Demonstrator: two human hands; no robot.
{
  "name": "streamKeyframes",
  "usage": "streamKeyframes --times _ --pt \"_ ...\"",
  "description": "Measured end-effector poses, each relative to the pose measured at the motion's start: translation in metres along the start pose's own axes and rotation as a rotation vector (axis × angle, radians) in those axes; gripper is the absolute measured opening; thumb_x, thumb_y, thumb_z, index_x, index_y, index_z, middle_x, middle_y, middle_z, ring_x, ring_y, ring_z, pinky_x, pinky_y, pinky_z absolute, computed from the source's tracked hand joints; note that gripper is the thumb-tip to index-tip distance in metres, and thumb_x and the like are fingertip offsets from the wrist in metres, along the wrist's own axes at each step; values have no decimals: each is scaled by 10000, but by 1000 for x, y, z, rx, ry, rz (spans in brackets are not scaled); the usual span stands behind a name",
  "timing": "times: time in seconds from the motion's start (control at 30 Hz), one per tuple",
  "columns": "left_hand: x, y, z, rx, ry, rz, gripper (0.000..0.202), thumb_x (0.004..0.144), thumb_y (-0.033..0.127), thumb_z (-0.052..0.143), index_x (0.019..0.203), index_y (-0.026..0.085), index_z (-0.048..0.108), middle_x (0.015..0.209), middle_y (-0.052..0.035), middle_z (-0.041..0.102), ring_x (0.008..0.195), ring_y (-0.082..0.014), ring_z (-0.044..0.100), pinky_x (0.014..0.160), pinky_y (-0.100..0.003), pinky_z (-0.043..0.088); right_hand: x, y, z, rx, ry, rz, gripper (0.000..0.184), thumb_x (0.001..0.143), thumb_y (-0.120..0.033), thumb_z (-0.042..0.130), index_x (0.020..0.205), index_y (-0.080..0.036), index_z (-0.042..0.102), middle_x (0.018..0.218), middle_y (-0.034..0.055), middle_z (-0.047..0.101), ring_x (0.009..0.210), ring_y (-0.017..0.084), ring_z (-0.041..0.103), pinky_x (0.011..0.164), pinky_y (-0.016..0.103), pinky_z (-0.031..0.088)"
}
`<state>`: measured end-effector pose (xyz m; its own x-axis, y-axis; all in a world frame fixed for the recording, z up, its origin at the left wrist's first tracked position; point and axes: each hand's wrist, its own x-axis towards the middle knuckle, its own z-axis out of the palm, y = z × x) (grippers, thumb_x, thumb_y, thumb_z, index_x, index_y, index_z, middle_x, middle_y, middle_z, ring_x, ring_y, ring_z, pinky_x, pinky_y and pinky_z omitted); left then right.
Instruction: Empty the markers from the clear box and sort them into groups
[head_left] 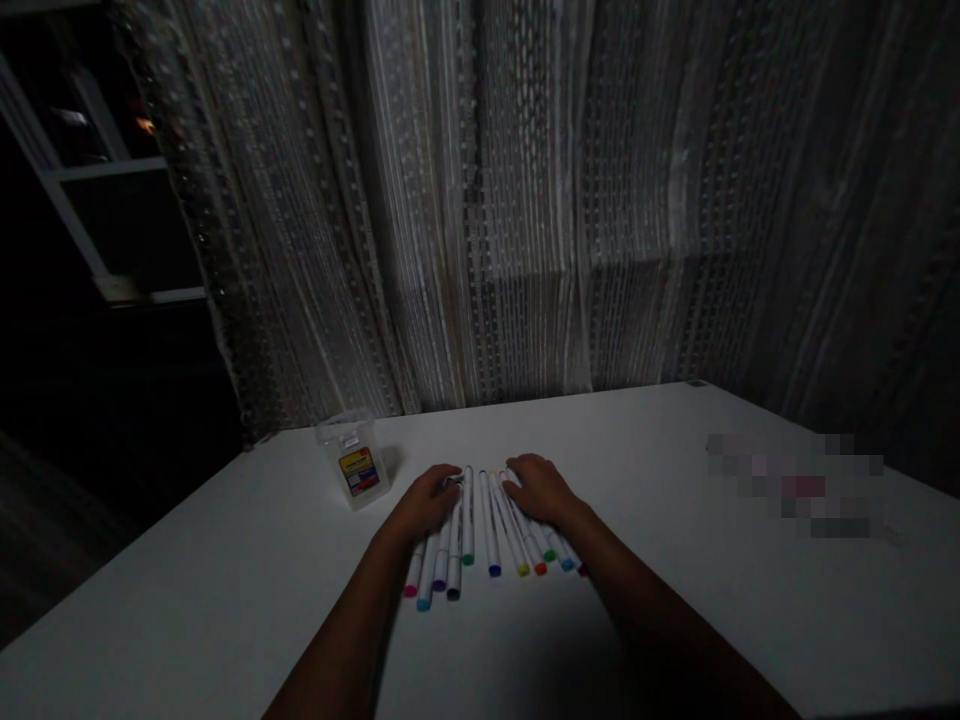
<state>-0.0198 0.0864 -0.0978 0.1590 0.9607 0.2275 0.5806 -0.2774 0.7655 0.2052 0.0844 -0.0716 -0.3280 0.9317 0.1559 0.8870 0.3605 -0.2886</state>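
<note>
Several white markers with coloured end caps lie side by side on the white table, between and under my two hands. My left hand (427,502) rests over the left group, its thumb and fingers curved and apart. Beneath it are a pink-capped marker (413,575), a light blue one (427,580) and a black one (454,570). My right hand (546,490) lies over the right group, thumb apart from the fingers, near a yellow-capped marker (517,550). A green-capped marker (469,520) and a dark blue-capped marker (492,535) lie in the middle. Both palms hide some upper ends.
A clear plastic container (346,446) with a yellow, red and blue label stands left of my hands on the white table (637,440). A pixelated patch (802,487) covers something at the right. Patterned curtains (487,200) hang behind the table, with a dark window (120,200) at left.
</note>
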Motion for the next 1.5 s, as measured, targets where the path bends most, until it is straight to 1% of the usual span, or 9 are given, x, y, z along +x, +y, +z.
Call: streamKeyframes --times 0.23,0.4,0.47,0.6,0.73,0.97,1.13,1.33,1.5 --pt "-4 7 1 93 -37 30 382 797 311 562 1141 154 609 1132 -91 646 985 -200 597 916 -326 467 0 -2 -2 -14 -13 6 417 875 -321 479 1247 -143 543 1203 143 595 1157 254 486 953 362 325" --pt "-4 8 7 213 -67 79 463 789 324 597 1214 140 591 1342 -140 520 1245 -236 473 1082 -348 330 0 -2 1 -14 -1 -13 433 884 -328 471 1257 -118 534 1232 159 575 1180 260 469 970 374 310" --pt "-4 10 8 270 -108 91 515 780 360 622 1254 166 573 1399 -142 468 1301 -250 423 1108 -370 289 -1 -4 2 -5 -5 -17 445 882 -353 480 1259 -123 532 1238 159 571 1185 261 464 970 379 309" --pt "-6 21 5 356 -214 58 457 753 413 660 1177 244 637 1423 -106 452 1320 -273 404 1108 -417 276 -3 -9 0 5 -28 -29 492 845 -418 536 1249 -137 542 1236 154 573 1185 272 461 966 392 312" --pt "-11 35 2 396 -245 -3 421 718 429 694 1099 252 673 1434 -104 436 1333 -297 380 1119 -463 235 -3 -9 -2 24 -28 -18 502 829 -418 557 1245 -136 552 1244 152 573 1196 276 458 980 395 312" --pt "-14 42 3 374 -232 -7 486 759 407 650 1210 235 593 1469 -127 384 1358 -284 342 1134 -514 159 -3 -1 -6 32 105 69 418 899 -271 422 1261 -110 553 1273 135 568 1212 229 463 1028 316 298" --pt "-12 41 4 402 -263 1 501 758 367 641 1236 233 572 1467 -127 390 1372 -284 318 1133 -540 119 -2 7 -14 3 155 235 394 887 -216 398 1222 -112 578 1228 124 604 1157 230 515 966 299 360" --pt "-12 40 6 415 -262 -4 532 763 394 624 1261 219 552 1477 -129 375 1384 -282 298 1141 -530 103 -1 17 -18 -20 73 341 315 857 -260 458 1091 -144 634 1117 132 659 1032 240 604 829 316 424" --pt "-13 40 6 425 -270 -18 551 767 435 610 1271 222 545 1482 -130 365 1383 -291 297 1136 -539 104 0 20 -17 -10 39 336 323 814 -163 468 1090 -150 636 1126 135 660 1042 236 610 810 305 430"
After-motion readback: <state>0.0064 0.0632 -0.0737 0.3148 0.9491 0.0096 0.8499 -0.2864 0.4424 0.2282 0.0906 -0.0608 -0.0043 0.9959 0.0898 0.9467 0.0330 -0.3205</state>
